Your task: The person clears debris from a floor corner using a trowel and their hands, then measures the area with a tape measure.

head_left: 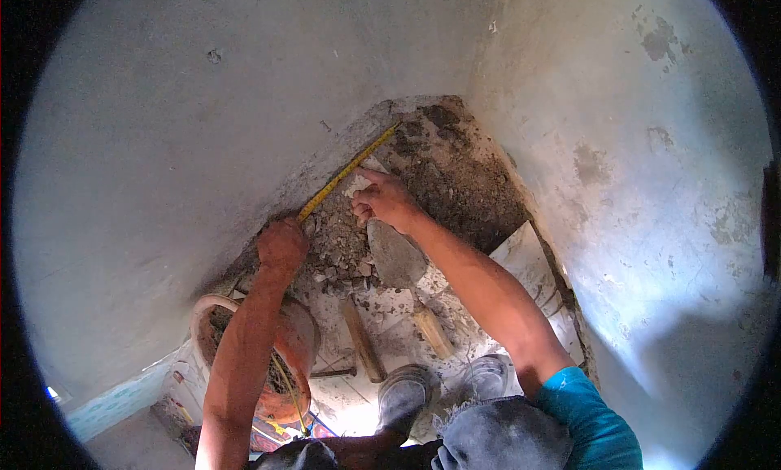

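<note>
My left hand (282, 244) is closed around the near end of a yellow tape measure (350, 169); its case, if there, is hidden in my fist. The blade runs along the foot of the left wall towards the corner. Beside the blade, my right hand (384, 200) has its index finger extended and the other fingers curled at a pale broken tile piece (356, 185). Just below that hand lies a trowel (394, 254), its blade on the rubble (338, 242) and its wooden handle (433, 330) towards my feet.
An orange bucket (297, 348) stands under my left forearm. A wooden handle (362, 340) and a metal rod (333, 372) lie near my shoes (404, 389). Walls close in on both sides, with dug-out soil (455, 169) in the corner and a tile (525, 263) at right.
</note>
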The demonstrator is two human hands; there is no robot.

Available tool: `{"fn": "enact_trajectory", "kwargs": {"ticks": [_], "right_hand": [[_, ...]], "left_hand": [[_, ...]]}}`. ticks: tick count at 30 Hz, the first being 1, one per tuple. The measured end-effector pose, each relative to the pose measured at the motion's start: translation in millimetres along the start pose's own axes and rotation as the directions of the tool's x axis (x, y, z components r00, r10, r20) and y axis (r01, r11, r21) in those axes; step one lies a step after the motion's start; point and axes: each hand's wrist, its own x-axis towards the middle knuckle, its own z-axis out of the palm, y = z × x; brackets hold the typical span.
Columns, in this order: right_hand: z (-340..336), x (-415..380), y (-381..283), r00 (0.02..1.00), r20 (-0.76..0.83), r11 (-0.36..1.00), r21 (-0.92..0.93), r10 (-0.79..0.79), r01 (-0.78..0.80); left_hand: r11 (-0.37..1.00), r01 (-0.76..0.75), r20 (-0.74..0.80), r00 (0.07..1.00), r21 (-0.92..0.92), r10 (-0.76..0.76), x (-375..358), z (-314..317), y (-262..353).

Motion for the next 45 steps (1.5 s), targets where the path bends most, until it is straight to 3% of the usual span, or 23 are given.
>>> {"fn": "enact_trajectory", "kwargs": {"ticks": [5,7,11,14,19,23,24,25,27,28,30,31,32,33,34,36,37,40,42,45], "right_hand": [[-0.9,0.7,0.0,1.0,0.018,1.0,-0.012,-0.007,0.007],[0.1,-0.8,-1.5,1.0,0.007,1.0,-0.016,-0.011,0.011],[1.0,-0.9,-2.2,1.0,-0.014,1.0,-0.026,0.003,-0.003],[-1.1,-0.7,0.1,0.999,0.026,1.0,-0.01,-0.028,0.028],[-2.8,3.8,3.5,1.0,0.029,1.0,0.029,-0.005,0.004],[-16.3,8.3,8.6,1.0,-0.017,1.0,0.001,-0.014,0.014],[-27.4,6.7,1.4,0.945,-0.154,0.854,-0.488,-0.287,0.18],[-37.6,5.4,-5.9,0.813,-0.128,0.47,-0.861,-0.568,0.193],[-50.2,2.3,-27.3,0.689,-0.288,0.46,-0.885,-0.665,0.075],[-58.1,4.4,-35.2,0.693,-0.283,0.458,-0.886,-0.663,0.077],[-68.7,10.1,-48.2,0.614,-0.209,0.276,-0.961,-0.761,0.016],[-69.6,14.1,-51.4,0.612,-0.209,0.277,-0.961,-0.763,0.018],[-68.7,16.8,-54.1,0.628,-0.148,0.183,-0.983,-0.764,-0.009],[-67.8,17.8,-55.1,0.646,-0.089,0.088,-0.996,-0.758,-0.033],[-67.0,17.4,-56.1,0.642,-0.089,0.091,-0.995,-0.762,-0.029],[-60.9,21.2,-58.8,0.761,-0.173,0.061,-0.983,-0.626,-0.173],[-59.1,22.6,-60.6,0.751,-0.171,0.072,-0.984,-0.638,-0.163],[-69.2,28.6,-54.0,0.721,-0.123,0.072,-0.992,-0.682,-0.101],[-75.7,37.6,-47.0,0.598,-0.036,-0.007,-0.998,-0.801,-0.07],[-77.1,36.3,-49.4,0.589,0.033,-0.076,-0.996,-0.807,-0.048]], "left_hand": [[0.997,0.067,0.107,0.992,0.044,-0.072,-3.7,-12.9,6.9],[0.999,0.018,0.026,1.0,-0.05,-0.017,-0.2,3.4,-1.6],[0.999,0.009,-0.024,1.0,-0.032,-0.01,-5.9,-5.3,2.6],[0.998,0.06,0.101,0.993,-0.028,-0.056,-2.6,-9.3,3.9],[0.998,-0.033,-0.036,0.999,0.058,0.036,2.3,14.9,-6.4],[1.0,-0.008,-0.063,0.998,0.014,0.009,-4.2,2.5,-0.8],[0.999,-0.026,-0.019,0.999,0.029,0.026,0.1,6.4,-2.2],[0.998,-0.044,0.028,0.999,0.042,0.042,2.7,9.3,-4.1],[0.999,-0.031,0.054,0.998,0.035,0.029,2.6,3.9,-2.2],[0.999,-0.027,0.076,0.997,0.031,0.025,1.0,0.4,0.1],[1.0,-0.01,0.064,0.998,0.001,0.01,-3.7,-7.8,2.4],[1.0,0.004,0.049,0.999,-0.026,-0.002,-3.8,-10.9,3.7],[1.0,0.003,0.049,0.999,-0.023,-0.002,-2.7,-10.6,4.9],[0.999,0.047,0.104,0.994,-0.013,-0.045,-0.5,-8.1,6.2],[0.996,0.093,0.153,0.984,-0.001,-0.091,3.3,-6.1,6.8],[0.999,0.041,0.107,0.993,0.008,-0.042,4.3,3.2,-0.2],[1.0,-0.025,0.075,0.997,0.008,0.024,5.1,7.7,-3.8],[0.999,0.035,0.058,0.998,-0.025,-0.033,2.5,9.1,-0.9],[1.0,0.028,0.077,0.997,-0.008,-0.027,1.5,5.9,0.3],[1.0,0.018,0.102,0.995,-0.009,-0.017,1.8,2.9,0.4]]}}
